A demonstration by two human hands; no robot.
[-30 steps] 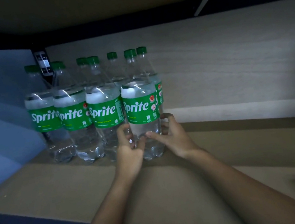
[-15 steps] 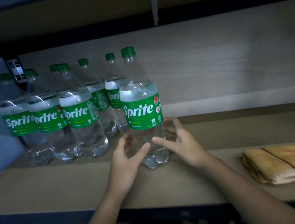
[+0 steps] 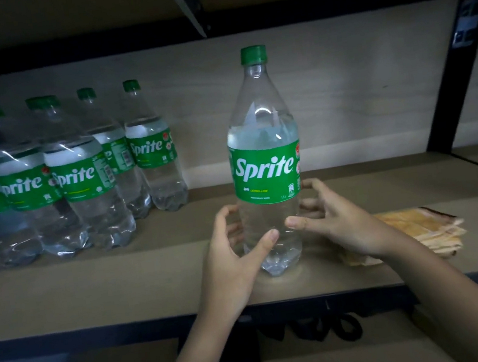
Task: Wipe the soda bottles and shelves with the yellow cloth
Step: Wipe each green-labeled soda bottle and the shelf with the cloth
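One clear Sprite bottle [image 3: 266,164] with a green label and green cap stands upright on the brown shelf [image 3: 108,288], apart from the others. My left hand [image 3: 233,258] cups its lower left side, thumb across the front. My right hand [image 3: 332,223] curls round its lower right side, thumb tip on the front and fingers behind. The folded yellow cloth [image 3: 423,231] lies on the shelf just right of the bottle, partly hidden behind my right wrist. Several more Sprite bottles [image 3: 78,185] stand grouped at the left.
A pale back wall closes the shelf behind. A black upright post [image 3: 456,73] stands at the right, and another shelf board hangs close overhead. The shelf's black front rail [image 3: 99,335] runs below my hands. Bare board lies between the group and the single bottle.
Both hands have slid the single bottle right, out of the group and toward the front. The view has swung right, so the cloth now lies beside it.
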